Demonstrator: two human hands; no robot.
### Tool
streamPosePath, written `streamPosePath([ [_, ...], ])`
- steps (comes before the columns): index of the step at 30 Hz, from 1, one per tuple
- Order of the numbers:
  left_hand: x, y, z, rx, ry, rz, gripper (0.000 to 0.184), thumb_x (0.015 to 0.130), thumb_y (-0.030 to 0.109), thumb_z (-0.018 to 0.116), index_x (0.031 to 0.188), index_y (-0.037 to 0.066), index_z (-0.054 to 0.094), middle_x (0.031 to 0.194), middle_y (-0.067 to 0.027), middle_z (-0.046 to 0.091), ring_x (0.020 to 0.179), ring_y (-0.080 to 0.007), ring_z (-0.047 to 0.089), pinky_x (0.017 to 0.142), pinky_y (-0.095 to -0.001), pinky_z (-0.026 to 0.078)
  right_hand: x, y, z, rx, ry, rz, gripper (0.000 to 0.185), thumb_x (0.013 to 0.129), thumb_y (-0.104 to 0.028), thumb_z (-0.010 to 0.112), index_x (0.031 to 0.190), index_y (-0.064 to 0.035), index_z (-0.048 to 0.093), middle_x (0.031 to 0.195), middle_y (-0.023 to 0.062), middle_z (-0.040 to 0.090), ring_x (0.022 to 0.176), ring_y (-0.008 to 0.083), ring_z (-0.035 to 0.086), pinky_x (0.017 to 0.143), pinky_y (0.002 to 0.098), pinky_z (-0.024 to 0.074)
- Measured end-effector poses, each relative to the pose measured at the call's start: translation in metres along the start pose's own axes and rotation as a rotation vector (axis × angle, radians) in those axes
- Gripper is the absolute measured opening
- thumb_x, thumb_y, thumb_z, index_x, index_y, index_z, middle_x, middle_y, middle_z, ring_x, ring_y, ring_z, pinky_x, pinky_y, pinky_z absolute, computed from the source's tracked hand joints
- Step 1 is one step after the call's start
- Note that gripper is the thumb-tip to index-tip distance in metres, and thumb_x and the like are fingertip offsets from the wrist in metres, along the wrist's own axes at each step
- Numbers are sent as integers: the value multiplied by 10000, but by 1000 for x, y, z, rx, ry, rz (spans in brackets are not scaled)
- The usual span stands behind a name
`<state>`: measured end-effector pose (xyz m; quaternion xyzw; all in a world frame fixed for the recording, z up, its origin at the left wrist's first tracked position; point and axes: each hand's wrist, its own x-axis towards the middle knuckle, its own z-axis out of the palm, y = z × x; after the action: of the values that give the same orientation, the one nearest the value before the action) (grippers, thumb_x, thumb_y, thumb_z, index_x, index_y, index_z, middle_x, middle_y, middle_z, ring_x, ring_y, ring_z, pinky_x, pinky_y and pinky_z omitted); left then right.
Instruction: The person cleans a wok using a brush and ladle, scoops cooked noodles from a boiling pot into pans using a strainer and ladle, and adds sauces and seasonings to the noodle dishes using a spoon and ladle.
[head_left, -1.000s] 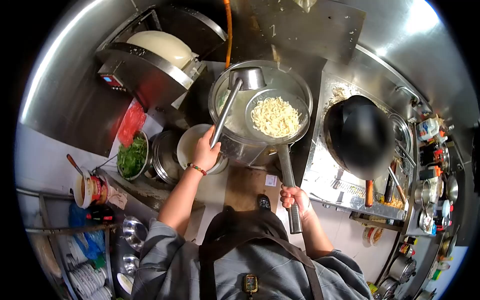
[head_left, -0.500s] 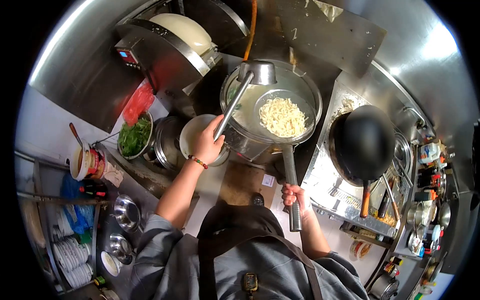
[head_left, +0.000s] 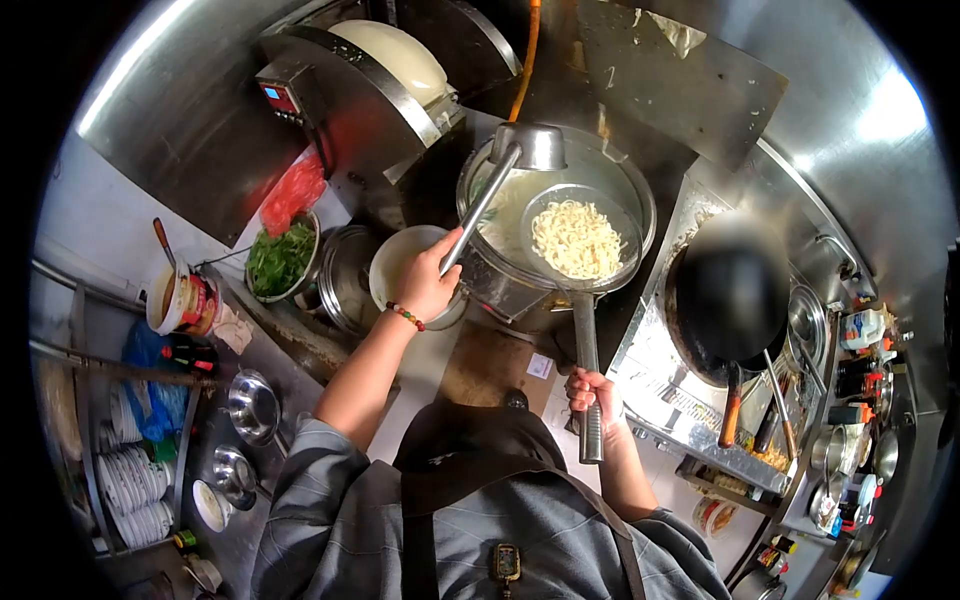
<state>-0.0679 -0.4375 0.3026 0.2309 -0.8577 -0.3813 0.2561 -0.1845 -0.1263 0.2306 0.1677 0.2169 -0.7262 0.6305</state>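
Observation:
My left hand [head_left: 428, 278], a beaded bracelet at its wrist, is closed round the long metal handle of a ladle [head_left: 530, 147]. The ladle's deep cup hangs over the far left part of a large metal pot [head_left: 468, 190] with pale liquid in it. My right hand [head_left: 594, 394] grips the ribbed handle of a strainer [head_left: 588, 350]. Pale noodles [head_left: 577, 240] lie heaped in the strainer basket, which is over the right part of the pot. Whether the basket's underside touches the liquid, I cannot tell.
Left of the pot stand a white container [head_left: 395, 262], a bowl of leafy greens [head_left: 281, 262] and a red plastic bag [head_left: 294, 196]. A black wok [head_left: 735, 285] with a wooden handle sits on the stove at right. Stacked plates [head_left: 136, 485] fill the lower-left shelf.
The view has turned slightly, so the surroundings appear shifted right. Both hands keep their grips, and the noodles remain in the strainer over the pot.

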Motion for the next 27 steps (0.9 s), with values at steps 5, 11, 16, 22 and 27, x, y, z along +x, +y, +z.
streamPosePath([
  [5, -2, -1, -2, 35, -12, -39, 523, 780, 36, 600, 1277, 145, 482, 869, -170, 633, 662, -297, 607, 623, -353, 473, 0, 0, 4, -24, 33, -13, 138, 866, -92, 488, 742, -76, 430, 608, -17, 406, 449, 47, 331, 415, 201, 310],
  [11, -7, 13, -8, 32, -38, -88, 512, 775, -45, 581, 1270, 37, 478, 1088, -153, 617, 885, -170, 625, 760, -261, 473, 0, 3, 4, -34, 40, -11, 118, 873, -95, 482, 768, -81, 430, 604, -19, 403, 445, 48, 325, 415, 204, 307],
  [16, -6, 20, -2, 17, -4, -81, 506, 784, 10, 587, 1272, 89, 481, 977, -158, 629, 791, -240, 620, 698, -309, 474, -2, -5, -3, -37, 45, 21, 101, 871, -95, 485, 788, -85, 429, 603, -20, 402, 445, 53, 323, 415, 207, 308],
  [22, -9, 26, 25, 54, -39, -187, 487, 802, -4, 567, 1276, 49, 471, 1089, -144, 618, 894, -176, 621, 781, -269, 467, -9, -17, -16, -110, 35, 51, 110, 863, -109, 497, 773, -94, 436, 603, -13, 410, 437, 54, 335, 408, 214, 307],
  [27, -24, 24, 47, 64, -4, -149, 497, 803, 26, 578, 1284, 70, 463, 1190, -168, 557, 1023, -282, 593, 832, -320, 469, -5, -27, -32, 9, -17, 150, 70, 853, -93, 488, 812, -80, 433, 610, -5, 411, 432, 66, 341, 400, 215, 329],
])
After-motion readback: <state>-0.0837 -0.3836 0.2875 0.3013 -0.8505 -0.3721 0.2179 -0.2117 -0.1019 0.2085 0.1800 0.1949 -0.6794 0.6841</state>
